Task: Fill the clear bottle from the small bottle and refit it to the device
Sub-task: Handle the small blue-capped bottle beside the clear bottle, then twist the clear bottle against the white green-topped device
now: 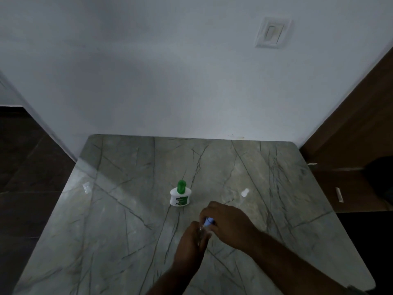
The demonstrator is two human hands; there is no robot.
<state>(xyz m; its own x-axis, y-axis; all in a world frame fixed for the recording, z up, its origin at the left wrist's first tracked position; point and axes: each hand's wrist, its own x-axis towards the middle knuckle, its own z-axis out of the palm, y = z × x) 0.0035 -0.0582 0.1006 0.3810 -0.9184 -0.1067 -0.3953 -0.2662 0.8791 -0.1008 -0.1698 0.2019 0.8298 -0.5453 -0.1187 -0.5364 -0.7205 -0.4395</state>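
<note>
L hand [191, 237] is wrapped round the clear bottle [202, 233] over the marble table [127, 209], while R hand [227, 220] has its fingers curled over the pale-blue top [209, 221], pinching it (prob. the device end, hard to tell in dim light). Looks like the opening step: the small bottle [180, 196], green cap on, stands upright just beyond the hands, untouched. Next calls for a steady twist-off w/ the bottle kept upright, then uncapping the small one.

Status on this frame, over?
Left hand grips clear bottle; right hand pinches its pale blue cap. Behind, white green-topped bottle upright, untouched. Nothing in the way.
</note>
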